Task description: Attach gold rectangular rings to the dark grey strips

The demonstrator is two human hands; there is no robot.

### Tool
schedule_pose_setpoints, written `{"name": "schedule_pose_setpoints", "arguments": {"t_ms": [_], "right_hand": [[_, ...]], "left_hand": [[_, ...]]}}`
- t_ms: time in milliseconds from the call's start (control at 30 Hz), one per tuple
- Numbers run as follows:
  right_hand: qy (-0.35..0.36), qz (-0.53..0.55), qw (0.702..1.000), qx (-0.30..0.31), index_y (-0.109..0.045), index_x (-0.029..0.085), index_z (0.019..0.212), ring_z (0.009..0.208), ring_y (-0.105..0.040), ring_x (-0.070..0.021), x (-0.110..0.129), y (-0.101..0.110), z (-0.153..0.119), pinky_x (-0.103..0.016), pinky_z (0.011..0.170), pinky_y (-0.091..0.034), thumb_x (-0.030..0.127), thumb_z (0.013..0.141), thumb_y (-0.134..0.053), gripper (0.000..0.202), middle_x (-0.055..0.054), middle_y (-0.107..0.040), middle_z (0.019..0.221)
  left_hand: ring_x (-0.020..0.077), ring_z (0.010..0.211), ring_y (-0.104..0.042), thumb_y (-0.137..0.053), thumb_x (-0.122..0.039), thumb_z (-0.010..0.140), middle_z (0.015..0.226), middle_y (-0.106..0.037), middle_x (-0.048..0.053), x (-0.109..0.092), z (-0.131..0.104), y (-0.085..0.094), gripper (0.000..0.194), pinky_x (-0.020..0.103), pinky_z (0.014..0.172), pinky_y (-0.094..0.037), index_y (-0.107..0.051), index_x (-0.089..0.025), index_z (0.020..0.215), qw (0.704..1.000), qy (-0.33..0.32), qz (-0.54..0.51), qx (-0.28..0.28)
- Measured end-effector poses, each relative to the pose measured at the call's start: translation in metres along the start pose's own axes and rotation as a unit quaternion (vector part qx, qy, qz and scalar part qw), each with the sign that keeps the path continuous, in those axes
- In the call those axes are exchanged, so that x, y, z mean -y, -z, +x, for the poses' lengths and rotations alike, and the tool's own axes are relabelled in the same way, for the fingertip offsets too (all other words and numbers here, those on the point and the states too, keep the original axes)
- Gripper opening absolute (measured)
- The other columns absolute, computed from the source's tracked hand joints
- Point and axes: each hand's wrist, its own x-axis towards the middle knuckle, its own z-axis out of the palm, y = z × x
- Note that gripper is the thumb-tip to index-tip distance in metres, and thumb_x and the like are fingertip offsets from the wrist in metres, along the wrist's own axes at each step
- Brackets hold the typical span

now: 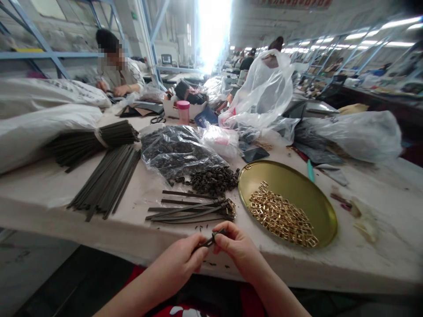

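Note:
Just over the table's front edge, my left hand (188, 255) pinches a dark strap (208, 242). My right hand (231, 242) grips the same strap's other end, where a small dark piece shows between thumb and fingers. Most of the strap is hidden by my hands. Right behind them lie several dark straps (188, 211) with gold buckles (231, 209) at their right ends. A heap of small black loops (213, 180) sits beyond those. To the right, a round gold tray (284, 176) holds a pile of gold buckles (280, 215).
Loose dark straps (107, 176) and a tied bundle (115, 134) lie at left beside white sacks (42, 127). Behind the loops is a clear bag (178, 147) of black pieces. A pink-lidded jar (183, 112), scissors (157, 119) and plastic bags (264, 92) stand farther back. A person (120, 75) sits across the table.

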Motion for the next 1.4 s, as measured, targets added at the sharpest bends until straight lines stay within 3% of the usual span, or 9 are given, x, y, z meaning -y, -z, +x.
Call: {"name": "schedule_pose_setpoints", "arguments": {"t_ms": [233, 467, 567, 700, 900, 1100, 1167, 1267, 1400], "right_hand": [[0.019, 0.057, 0.998, -0.011, -0.055, 0.017, 0.077, 0.051, -0.054, -0.0092, -0.011, -0.017, -0.007, -0.023, 0.055, -0.041, 0.037, 0.058, -0.075, 0.035, 0.004, -0.058, 0.059], [0.124, -0.129, 0.983, 0.038, -0.057, 0.018, 0.085, 0.071, -0.056, -0.0135, -0.009, -0.018, -0.016, -0.024, 0.063, -0.042, 0.035, 0.073, -0.062, 0.022, -0.001, -0.059, 0.078], [0.185, -0.436, 0.879, 0.056, -0.06, 0.018, 0.083, 0.075, -0.055, -0.0153, 0.023, 0.015, -0.008, -0.025, 0.066, -0.041, 0.027, 0.078, -0.055, 0.011, -0.002, -0.06, 0.08], [0.155, -0.756, 0.608, -0.185, -0.059, 0.017, 0.091, 0.08, -0.056, -0.0148, 0.064, 0.078, 0.024, -0.024, 0.07, -0.04, 0.02, 0.087, -0.043, 0.016, -0.006, -0.06, 0.089], [0.113, -0.814, 0.538, -0.19, -0.061, 0.012, 0.073, 0.076, -0.058, -0.0226, 0.071, 0.123, 0.067, -0.029, 0.065, -0.038, 0.002, 0.075, -0.049, 0.015, -0.014, -0.062, 0.08], [0.126, -0.79, 0.572, -0.18, -0.059, 0.013, 0.079, 0.076, -0.058, -0.0198, 0.081, 0.114, 0.054, -0.028, 0.067, -0.039, 0.012, 0.082, -0.044, 0.016, -0.011, -0.063, 0.081], [0.126, -0.723, 0.664, -0.139, -0.059, 0.016, 0.082, 0.07, -0.058, -0.0159, 0.081, 0.098, 0.042, -0.025, 0.063, -0.041, 0.023, 0.086, -0.041, 0.019, -0.006, -0.064, 0.077], [0.075, -0.471, 0.879, -0.016, -0.06, 0.017, 0.083, 0.06, -0.054, -0.0128, 0.07, 0.064, 0.024, -0.024, 0.056, -0.041, 0.034, 0.082, -0.046, 0.022, -0.001, -0.061, 0.068], [0.013, -0.284, 0.956, 0.074, -0.061, 0.016, 0.088, 0.055, -0.049, -0.01, 0.048, 0.019, 0.006, -0.023, 0.054, -0.038, 0.032, 0.077, -0.054, 0.021, 0.003, -0.054, 0.059]], "left_hand": [[0.0115, 0.048, -0.038, -0.034, -0.035, 0.084, 0.054, -0.042, -0.005, 0.007, -0.006, -0.009, 0.025, 0.02, 0.047, -0.033, -0.048, -0.019, 0.072, 0.999, -0.001, -0.025, -0.029], [0.0156, 0.063, -0.051, -0.041, -0.049, 0.079, 0.062, -0.053, -0.002, 0.021, 0.002, -0.015, 0.045, 0.022, 0.06, -0.041, -0.049, -0.018, 0.111, 0.994, -0.006, -0.092, -0.056], [0.0164, 0.072, -0.05, -0.044, -0.048, 0.077, 0.07, -0.055, 0.0, 0.019, 0.007, -0.009, 0.037, 0.021, 0.066, -0.04, -0.058, -0.018, 0.093, 0.992, 0.006, -0.118, -0.053], [0.0107, 0.053, -0.035, -0.044, -0.049, 0.075, 0.056, -0.039, -0.005, 0.018, 0.014, -0.008, 0.035, 0.019, 0.051, -0.031, -0.057, -0.017, 0.079, 0.987, 0.05, -0.145, -0.048], [0.0091, 0.049, -0.026, -0.042, -0.047, 0.074, 0.054, -0.029, -0.007, 0.02, 0.023, -0.013, 0.032, 0.02, 0.046, -0.022, -0.051, -0.017, 0.073, 0.985, 0.065, -0.156, -0.026], [0.0103, 0.047, -0.032, -0.037, -0.04, 0.076, 0.049, -0.036, -0.007, 0.012, 0.024, -0.007, 0.024, 0.021, 0.047, -0.027, -0.046, -0.018, 0.07, 0.986, 0.076, -0.145, -0.004], [0.011, 0.05, -0.036, -0.035, -0.036, 0.076, 0.052, -0.041, -0.006, 0.005, 0.024, -0.004, 0.022, 0.021, 0.051, -0.03, -0.046, -0.018, 0.07, 0.99, 0.063, -0.129, -0.016], [0.0114, 0.054, -0.04, -0.037, -0.034, 0.078, 0.055, -0.043, -0.005, -0.005, 0.023, 0.001, 0.021, 0.021, 0.054, -0.032, -0.047, -0.018, 0.071, 0.992, 0.035, -0.114, -0.05], [0.0108, 0.056, -0.042, -0.042, -0.039, 0.079, 0.059, -0.046, -0.005, -0.009, 0.019, 0.004, 0.024, 0.021, 0.053, -0.032, -0.05, -0.017, 0.076, 0.992, 0.015, -0.105, -0.071]]}}
